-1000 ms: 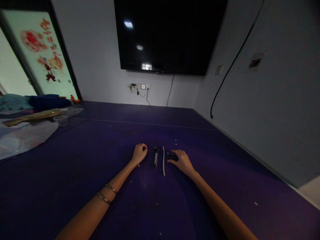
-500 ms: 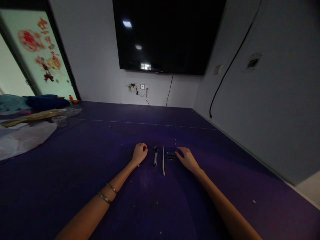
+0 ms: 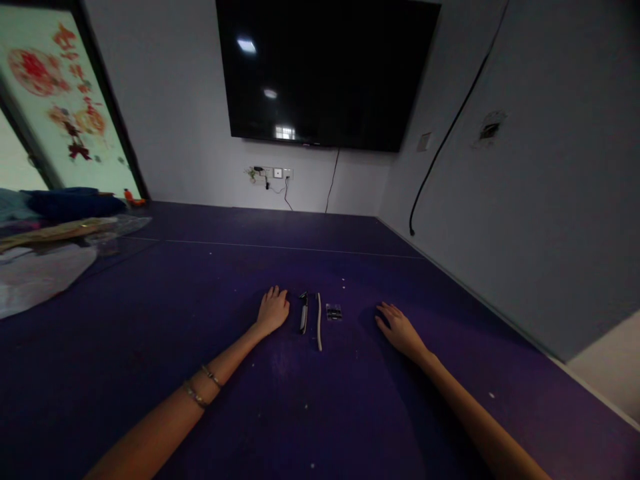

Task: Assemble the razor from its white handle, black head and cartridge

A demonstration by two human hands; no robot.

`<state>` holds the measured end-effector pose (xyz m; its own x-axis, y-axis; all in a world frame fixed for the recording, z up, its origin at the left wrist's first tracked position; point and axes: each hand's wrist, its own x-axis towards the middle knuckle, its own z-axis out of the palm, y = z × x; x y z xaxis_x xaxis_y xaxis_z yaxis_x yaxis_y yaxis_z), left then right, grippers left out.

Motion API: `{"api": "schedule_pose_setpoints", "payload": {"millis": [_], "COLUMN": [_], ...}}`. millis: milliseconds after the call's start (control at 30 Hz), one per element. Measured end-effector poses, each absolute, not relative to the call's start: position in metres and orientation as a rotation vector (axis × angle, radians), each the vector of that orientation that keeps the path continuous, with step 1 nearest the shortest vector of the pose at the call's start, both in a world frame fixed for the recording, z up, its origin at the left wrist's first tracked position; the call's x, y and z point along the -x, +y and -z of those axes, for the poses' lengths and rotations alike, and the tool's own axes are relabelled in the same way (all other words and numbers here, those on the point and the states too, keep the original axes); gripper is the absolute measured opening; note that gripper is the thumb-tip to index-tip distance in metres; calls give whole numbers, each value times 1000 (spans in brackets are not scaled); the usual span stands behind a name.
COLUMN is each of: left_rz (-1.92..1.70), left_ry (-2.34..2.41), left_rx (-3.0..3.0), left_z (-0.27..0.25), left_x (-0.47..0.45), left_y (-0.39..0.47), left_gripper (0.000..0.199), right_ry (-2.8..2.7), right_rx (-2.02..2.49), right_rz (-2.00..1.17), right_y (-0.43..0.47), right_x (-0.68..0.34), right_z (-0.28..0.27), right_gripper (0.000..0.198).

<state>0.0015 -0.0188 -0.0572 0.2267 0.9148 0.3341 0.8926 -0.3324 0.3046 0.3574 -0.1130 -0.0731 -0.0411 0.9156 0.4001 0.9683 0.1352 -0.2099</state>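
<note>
On a purple surface [image 3: 280, 427] lie one slim black-and-grey tool [image 3: 304, 319], one slender off-white rod [image 3: 319, 327], one flat black-and-clear packet [image 3: 334, 312]. Left hand [image 3: 273, 310] and right hand [image 3: 399, 331]: empty, fingers loosely extended.

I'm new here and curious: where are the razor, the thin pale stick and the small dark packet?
Razor [image 3: 303, 318], head view: its handle.
Thin pale stick [image 3: 319, 323], head view: its middle.
Small dark packet [image 3: 334, 312], head view: its centre.

One left hand [image 3: 273, 311] and one right hand [image 3: 401, 333], two in all. Between them, three small items: one razor [image 3: 304, 315], one white toothbrush-like stick [image 3: 319, 325] and one flat clear packet [image 3: 334, 312]. Also two bracelets [image 3: 196, 395], one wall-mounted television [image 3: 325, 73] and one thick, black hanging cable [image 3: 453, 127].
</note>
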Motion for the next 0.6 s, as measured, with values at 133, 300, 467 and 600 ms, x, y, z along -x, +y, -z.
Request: {"api": "schedule_pose_setpoints", "payload": {"millis": [133, 300, 467, 600], "left_rz": [-659, -685, -654, -631], "left_ry": [1770, 1598, 1622, 1630], "left_rx": [-2436, -2545, -2604, -2620], "left_z": [53, 46, 48, 50], "left_x": [5, 25, 28, 26], "left_y": [-19, -17, -17, -18], "left_gripper": [38, 37, 39, 40], "right_ry": [-1967, -1993, -1986, -1988], "right_rx": [1811, 1836, 1838, 1854], "right_rz": [168, 189, 163, 161], "right_y": [-113, -114, -115, -116], "right_x": [-356, -358, -357, -356], "right_z": [74, 76, 75, 74], "right_gripper": [44, 46, 48, 48]}}
